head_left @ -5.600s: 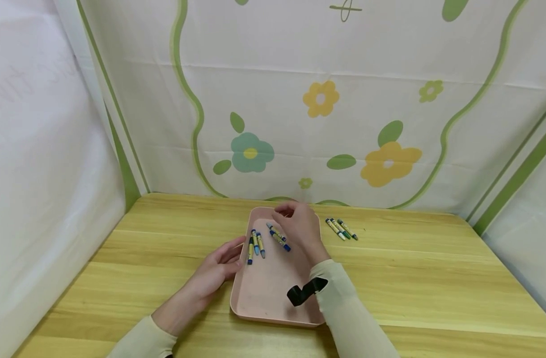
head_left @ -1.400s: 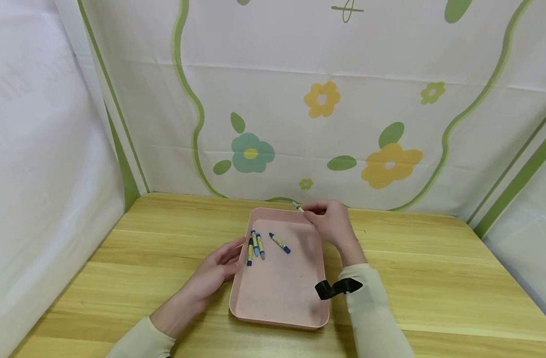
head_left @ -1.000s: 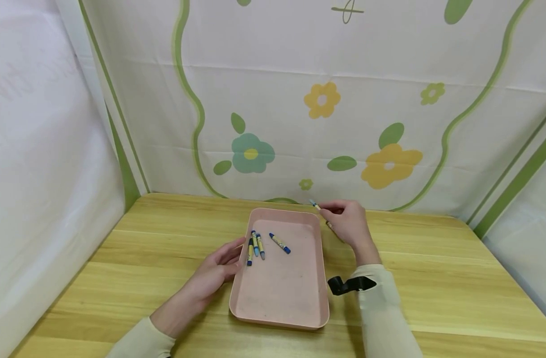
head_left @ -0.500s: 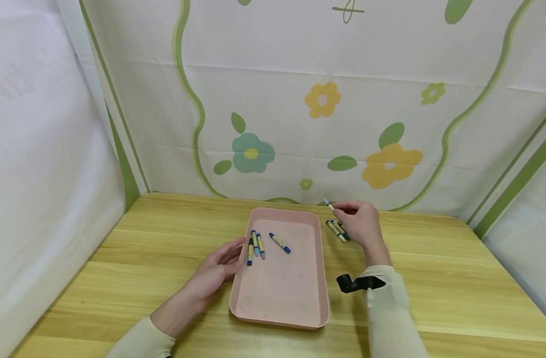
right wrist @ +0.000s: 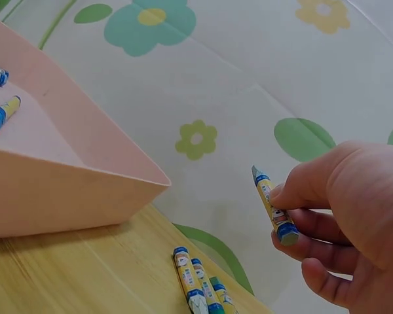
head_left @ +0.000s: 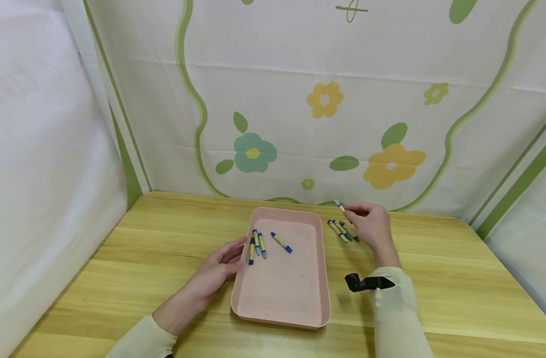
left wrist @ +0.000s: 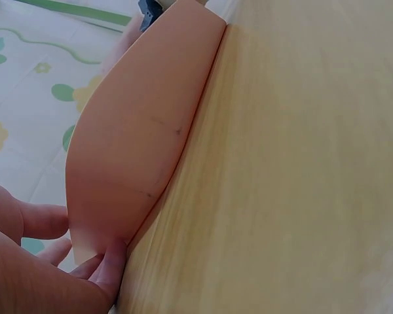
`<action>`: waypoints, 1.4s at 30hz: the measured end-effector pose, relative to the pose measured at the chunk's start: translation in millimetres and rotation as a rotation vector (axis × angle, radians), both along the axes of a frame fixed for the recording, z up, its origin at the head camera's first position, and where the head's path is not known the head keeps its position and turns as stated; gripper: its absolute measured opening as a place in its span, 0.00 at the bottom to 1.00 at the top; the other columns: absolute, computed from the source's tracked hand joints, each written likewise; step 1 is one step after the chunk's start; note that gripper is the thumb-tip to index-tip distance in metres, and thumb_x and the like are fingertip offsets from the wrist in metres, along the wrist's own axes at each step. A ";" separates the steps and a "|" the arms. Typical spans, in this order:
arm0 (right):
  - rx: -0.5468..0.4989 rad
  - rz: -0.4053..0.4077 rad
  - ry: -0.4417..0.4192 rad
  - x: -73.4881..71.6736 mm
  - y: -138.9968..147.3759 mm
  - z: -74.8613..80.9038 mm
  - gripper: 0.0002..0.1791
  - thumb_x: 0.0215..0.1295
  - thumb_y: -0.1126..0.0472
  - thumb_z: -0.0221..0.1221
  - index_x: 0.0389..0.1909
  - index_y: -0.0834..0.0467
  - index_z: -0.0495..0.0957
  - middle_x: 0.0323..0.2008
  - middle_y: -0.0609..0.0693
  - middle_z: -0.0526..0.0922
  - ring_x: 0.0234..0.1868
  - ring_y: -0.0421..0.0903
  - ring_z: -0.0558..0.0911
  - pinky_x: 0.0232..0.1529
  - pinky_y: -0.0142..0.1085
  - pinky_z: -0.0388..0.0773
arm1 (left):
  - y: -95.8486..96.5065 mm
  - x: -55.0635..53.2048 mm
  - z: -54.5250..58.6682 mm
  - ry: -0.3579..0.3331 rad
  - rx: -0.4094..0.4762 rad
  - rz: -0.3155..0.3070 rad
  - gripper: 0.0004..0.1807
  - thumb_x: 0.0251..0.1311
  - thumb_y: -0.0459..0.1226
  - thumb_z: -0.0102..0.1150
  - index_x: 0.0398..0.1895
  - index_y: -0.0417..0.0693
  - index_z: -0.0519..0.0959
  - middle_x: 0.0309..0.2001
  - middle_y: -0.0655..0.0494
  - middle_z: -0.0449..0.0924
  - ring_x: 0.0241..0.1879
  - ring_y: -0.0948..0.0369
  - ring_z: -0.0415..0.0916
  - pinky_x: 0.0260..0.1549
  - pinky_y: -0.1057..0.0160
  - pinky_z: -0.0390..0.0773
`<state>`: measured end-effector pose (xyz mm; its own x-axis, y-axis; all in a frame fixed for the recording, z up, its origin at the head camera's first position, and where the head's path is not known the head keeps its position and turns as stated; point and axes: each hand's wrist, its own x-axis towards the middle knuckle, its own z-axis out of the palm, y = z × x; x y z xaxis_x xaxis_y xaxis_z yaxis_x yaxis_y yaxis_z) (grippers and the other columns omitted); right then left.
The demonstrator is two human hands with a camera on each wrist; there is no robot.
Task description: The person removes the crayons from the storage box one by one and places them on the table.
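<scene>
Crayon (right wrist: pixel 278 216) is what I am tracking: pale-tipped, held in the air right of the centre of the head view, its point towards the upper left. The right hand (head_left: pixel 373 226) has the grip on it, thumb and fingers closed to the crayon's width in a light pinch, with nothing else held. The left hand (head_left: pixel 212 276) lies loosely against the left wall of the pink tray (head_left: pixel 281 298) in the middle of the frame, fingers relaxed; I'd say it steadies the tray.

I read the step in hand as carrying crayons one by one from the tray to the row of three crayons (head_left: pixel 342 230) on the worktop (head_left: pixel 433 278), just right of the tray. The next move, I judge, calls for lowering this one beside the row, lined up with it, then letting go without nudging the others. Inside the tray I count a trio of crayons (head_left: pixel 257 242) along its left side and a single blue crayon (head_left: pixel 281 242) upper centre.

Against the first frame, the pale-tipped crayon has left its place beside the blue one. Against the latest one, the right hand has shifted slightly rightward, uncovering more of the row.
</scene>
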<state>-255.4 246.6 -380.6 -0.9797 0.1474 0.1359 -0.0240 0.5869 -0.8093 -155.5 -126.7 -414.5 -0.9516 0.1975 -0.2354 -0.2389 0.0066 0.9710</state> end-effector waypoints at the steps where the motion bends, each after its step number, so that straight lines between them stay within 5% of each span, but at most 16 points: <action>1: 0.000 -0.001 0.000 0.1 1.8 -0.4 0.17 0.74 0.53 0.66 0.55 0.58 0.89 0.49 0.58 0.90 0.40 0.38 0.84 0.40 0.28 0.81 | 0.1 -0.3 -0.2 0.001 -0.001 0.000 0.33 0.76 0.32 0.55 0.82 0.52 0.65 0.80 0.41 0.65 0.80 0.44 0.63 0.74 0.44 0.70; 18: 0.021 -0.062 0.010 -4.4 20.0 -13.6 0.15 0.70 0.56 0.69 0.51 0.60 0.91 0.45 0.54 0.93 0.36 0.26 0.80 0.39 0.22 0.78 | -1.7 0.2 0.8 0.002 -0.005 0.007 0.33 0.76 0.31 0.54 0.82 0.52 0.65 0.80 0.42 0.65 0.80 0.44 0.63 0.74 0.45 0.71; 30: 0.039 -0.072 -0.135 -2.0 28.3 -29.3 0.16 0.73 0.54 0.66 0.55 0.58 0.89 0.54 0.60 0.90 0.55 0.54 0.86 0.46 0.33 0.77 | -1.5 -1.7 -3.4 0.009 0.005 -0.002 0.32 0.76 0.31 0.54 0.82 0.51 0.65 0.80 0.41 0.66 0.78 0.45 0.65 0.68 0.53 0.76; 42: 0.083 -0.060 -0.170 -0.9 30.7 -36.4 0.16 0.73 0.54 0.66 0.52 0.60 0.90 0.55 0.62 0.89 0.62 0.61 0.83 0.62 0.51 0.78 | 0.0 0.1 -1.8 -0.001 -0.007 0.008 0.32 0.76 0.31 0.54 0.81 0.53 0.66 0.79 0.42 0.67 0.78 0.45 0.66 0.69 0.50 0.76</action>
